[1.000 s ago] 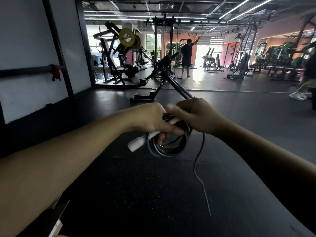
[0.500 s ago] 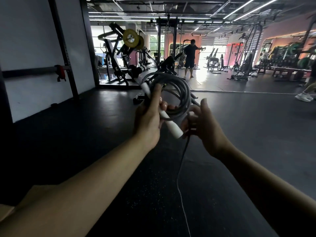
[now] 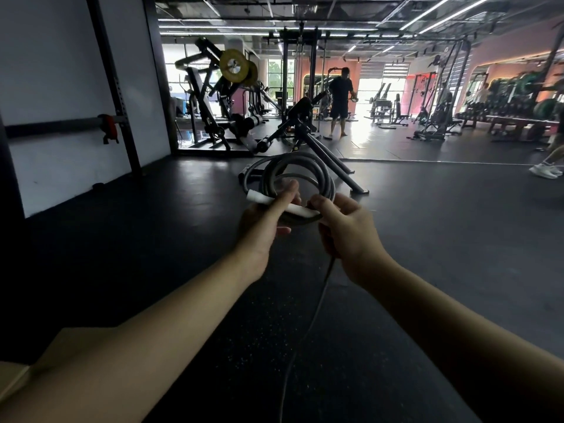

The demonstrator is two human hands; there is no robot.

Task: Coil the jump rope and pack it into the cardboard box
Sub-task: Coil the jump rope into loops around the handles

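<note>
I hold the grey jump rope in front of me, wound into several loops that stand up above my hands. My left hand grips the loops together with a white handle lying crosswise. My right hand is closed on the right end of that handle and on the rope. A loose strand hangs from my right hand down to the floor. A corner of the cardboard box shows at the bottom left, partly behind my left forearm.
Dark rubber gym floor spreads all around. A white wall with a black rack upright is on the left. Weight machines stand ahead. A person stands far back, and another person's shoe is at the right edge.
The coil swung from below my hands up to above them. The white handle now lies nearly level across my hands, and my right hand has closed onto its end.
</note>
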